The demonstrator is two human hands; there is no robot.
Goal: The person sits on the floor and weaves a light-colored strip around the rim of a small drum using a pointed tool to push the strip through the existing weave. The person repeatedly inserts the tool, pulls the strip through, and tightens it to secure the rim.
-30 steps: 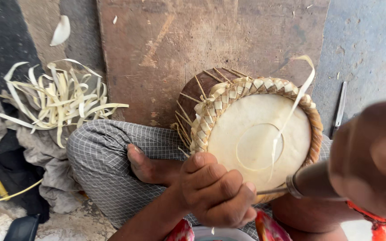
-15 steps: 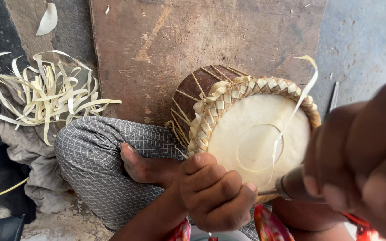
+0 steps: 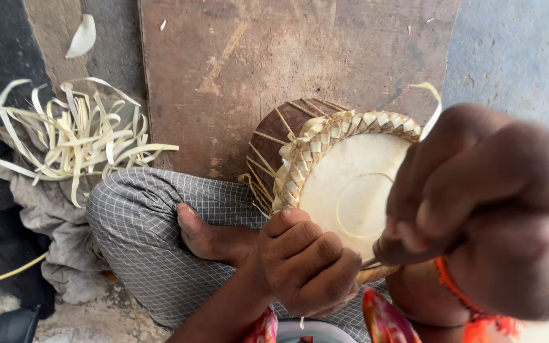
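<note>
A small drum (image 3: 344, 184) is seen lying tilted on its side in the person's lap, its pale skin head turned up toward the camera and its brown body leaning toward a wooden board (image 3: 287, 70) behind it. The head is ringed by a woven band (image 3: 306, 152) of pale plaited strips, and thin laces are run down the brown side. The drum's lower edge is gripped by the left hand (image 3: 306, 267), whose fingers are curled tightly into a fist against the rim, the knuckles turned upward. The right hand (image 3: 478, 209) is held close to the camera and is blurred; its fingers are bunched together, and a thin metal tool (image 3: 373, 262) appears to be pinched in them, though the grip itself cannot be made out for certain. A loose pale strip (image 3: 432, 105) is seen rising from the band just beside the right hand. An orange band (image 3: 455, 295) is worn at the right wrist. A bare foot (image 3: 208, 235) is tucked beside the left hand, resting against a leg clad in checked cloth (image 3: 141, 222). Well apart, at the left, a heap of pale strips (image 3: 77, 136) is spread on the floor over grey rags (image 3: 52, 222).
</note>
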